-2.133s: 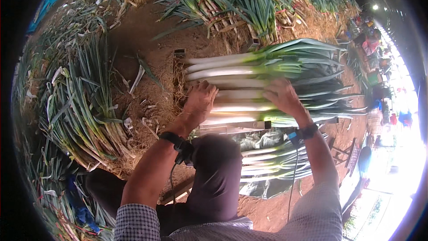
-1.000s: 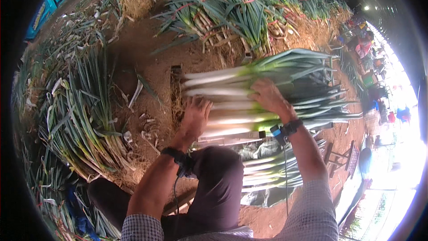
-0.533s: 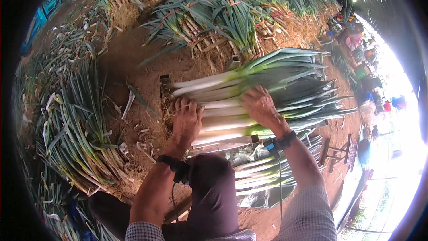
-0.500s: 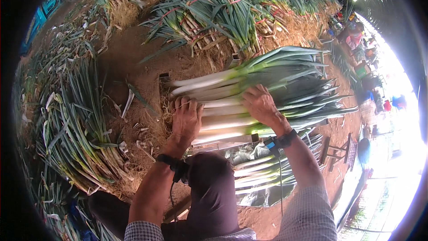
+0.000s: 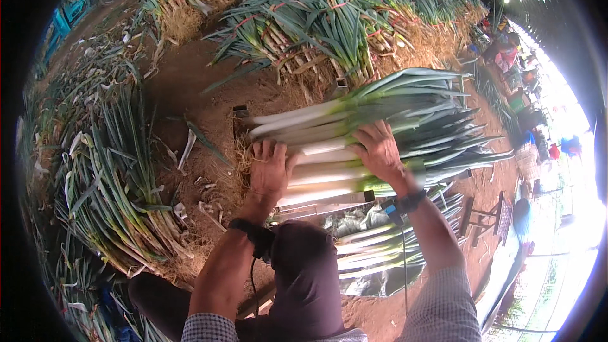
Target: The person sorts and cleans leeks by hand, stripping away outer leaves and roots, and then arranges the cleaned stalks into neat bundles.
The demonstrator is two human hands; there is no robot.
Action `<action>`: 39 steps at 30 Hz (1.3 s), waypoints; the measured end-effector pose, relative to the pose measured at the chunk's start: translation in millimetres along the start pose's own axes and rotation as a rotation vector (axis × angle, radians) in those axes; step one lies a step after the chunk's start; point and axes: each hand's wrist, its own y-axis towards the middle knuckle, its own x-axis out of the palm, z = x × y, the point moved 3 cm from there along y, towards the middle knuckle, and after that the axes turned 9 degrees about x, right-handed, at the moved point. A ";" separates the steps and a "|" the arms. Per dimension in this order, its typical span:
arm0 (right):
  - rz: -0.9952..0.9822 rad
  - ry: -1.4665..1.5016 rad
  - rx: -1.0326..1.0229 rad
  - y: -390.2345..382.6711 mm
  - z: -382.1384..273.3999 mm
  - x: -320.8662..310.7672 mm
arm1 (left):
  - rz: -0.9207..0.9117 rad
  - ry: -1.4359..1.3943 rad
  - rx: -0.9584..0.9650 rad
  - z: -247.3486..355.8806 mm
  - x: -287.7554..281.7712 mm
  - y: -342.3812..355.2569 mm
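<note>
A row of leeks [image 5: 323,147] lies side by side across a low bench [image 5: 368,197], white stems to the person's left, green leaves fanning to the right. Most of the bench is covered by them; only bar ends poke out, so its full shape cannot be made out.

The left hand [image 5: 269,171] lies over the white stem ends, its fingers bent and close together, thumb slightly apart. The fingertips reach down onto the stems, and whether they grip one or merely press cannot be told. The right hand [image 5: 380,151] is placed where white turns to green, fingers partly curled, thumb set away from them; the palm hides what lies beneath, so any hold there is unclear too. A dark strap circles each wrist — the right one [image 5: 410,201] beside a blurred patch that smudges its outline.

The person's knee [image 5: 304,272] rises below the bench and covers part of the ground. To its right, more leeks [image 5: 380,244] lie on a grey sheet [image 5: 380,288], their upper side partly tucked from view behind the bench and right forearm. On the left sits a loose heap of untrimmed leeks [image 5: 120,183]; bundles with red ties [image 5: 329,19] crowd the top, cut off by the dark rim. Far right, glare washes out nearly everything — coloured objects there are too small to identify.
</note>
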 end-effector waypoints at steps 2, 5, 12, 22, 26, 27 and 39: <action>-0.057 0.017 0.036 6.7 1.6 0.2 | 0.017 0.087 0.080 -1.0 3.2 8.4; -0.316 -0.071 -0.159 3.5 22.6 14.6 | -0.123 0.084 0.011 4.5 10.7 11.7; -0.143 -0.081 -0.237 13.5 38.2 12.6 | -0.281 0.105 -0.028 -13.0 26.6 5.3; 0.047 0.161 0.041 97.2 61.0 -33.8 | -0.090 0.071 0.096 -14.3 20.0 2.4; -0.134 -0.110 0.031 86.4 48.6 10.5 | -0.143 0.199 0.176 -3.9 14.4 8.0; -0.154 -0.126 -0.010 84.5 42.0 14.9 | -0.159 0.208 0.181 -4.1 13.2 6.8; -0.215 -0.010 -0.044 58.5 31.0 5.1 | -0.189 0.148 0.096 -4.6 4.4 1.5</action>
